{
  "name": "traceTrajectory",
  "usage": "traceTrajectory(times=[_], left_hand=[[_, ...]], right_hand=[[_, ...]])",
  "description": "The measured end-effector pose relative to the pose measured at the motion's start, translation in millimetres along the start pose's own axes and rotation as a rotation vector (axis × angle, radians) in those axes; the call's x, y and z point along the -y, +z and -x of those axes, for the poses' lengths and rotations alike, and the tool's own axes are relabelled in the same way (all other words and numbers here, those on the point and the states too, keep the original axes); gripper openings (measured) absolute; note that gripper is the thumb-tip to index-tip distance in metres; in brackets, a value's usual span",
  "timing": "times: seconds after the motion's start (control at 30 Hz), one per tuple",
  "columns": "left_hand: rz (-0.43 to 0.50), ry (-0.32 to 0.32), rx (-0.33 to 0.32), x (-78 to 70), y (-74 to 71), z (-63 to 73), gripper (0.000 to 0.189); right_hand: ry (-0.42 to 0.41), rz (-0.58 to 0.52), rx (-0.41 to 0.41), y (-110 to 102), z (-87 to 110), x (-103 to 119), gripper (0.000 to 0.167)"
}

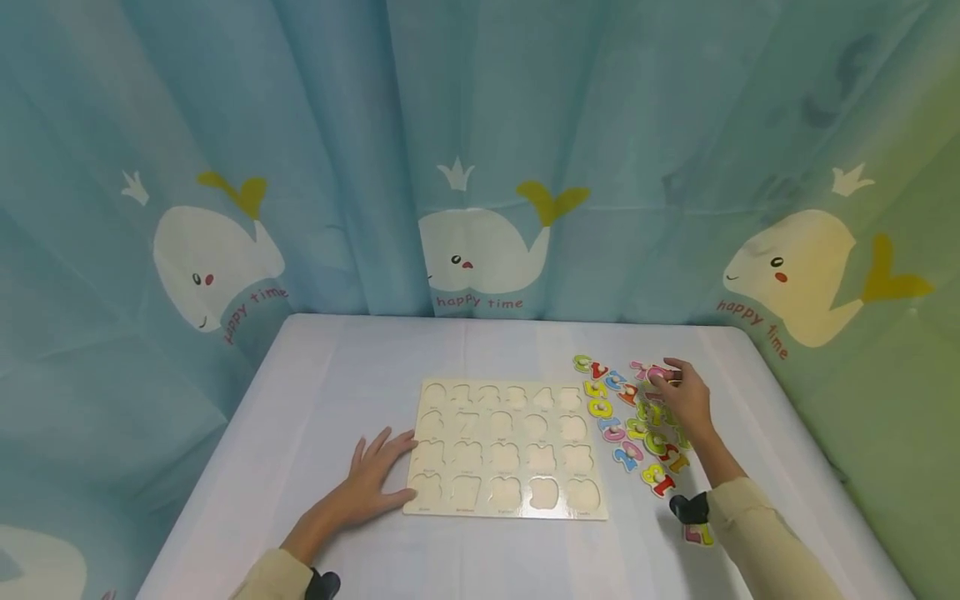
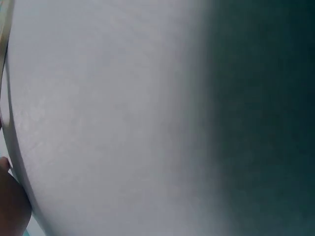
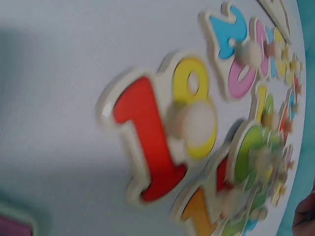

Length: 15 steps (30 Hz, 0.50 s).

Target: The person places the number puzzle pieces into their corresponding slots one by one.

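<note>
Number-puzzle board, pale, with four rows of recesses, flat at middle of white surface. Left hand: fingers extended and spread, holding nothing, fingertips and thumb touching board's left edge. Right hand: thumb and fingers bent together at pink number piece, far end of cluster; whether its knob is pinched, cannot tell. Knobbed number pieces, some overlapping, right of board. Piece with red 1 and yellow digit toward cluster's near end. Whale-print curtain behind.
</note>
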<state>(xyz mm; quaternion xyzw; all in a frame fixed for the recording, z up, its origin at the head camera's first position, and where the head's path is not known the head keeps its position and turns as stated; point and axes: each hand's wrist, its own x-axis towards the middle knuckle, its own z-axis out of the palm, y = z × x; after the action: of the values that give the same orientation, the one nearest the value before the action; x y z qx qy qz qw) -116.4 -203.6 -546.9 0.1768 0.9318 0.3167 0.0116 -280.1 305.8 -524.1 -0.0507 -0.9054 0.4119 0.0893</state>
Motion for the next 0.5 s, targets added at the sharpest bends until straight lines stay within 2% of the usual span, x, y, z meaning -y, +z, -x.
traceTrajectory(times=[0.1, 0.27, 0.5], left_hand=[[-0.017, 0.018, -0.004, 0.8, -0.9, -2.2, 0.069], [-0.008, 0.029, -0.013, 1.4, -1.3, -2.3, 0.068], [0.014, 0.014, -0.012, -1.8, -0.5, -0.1, 0.067]], right_hand=[[-0.064, -0.015, 0.03, 10, -4.6, 1, 0.057], [-0.114, 0.006, 0.08, 15, 8.7, 39, 0.051], [-0.2, -0.013, 0.196, 36, 8.7, 62, 0.046]])
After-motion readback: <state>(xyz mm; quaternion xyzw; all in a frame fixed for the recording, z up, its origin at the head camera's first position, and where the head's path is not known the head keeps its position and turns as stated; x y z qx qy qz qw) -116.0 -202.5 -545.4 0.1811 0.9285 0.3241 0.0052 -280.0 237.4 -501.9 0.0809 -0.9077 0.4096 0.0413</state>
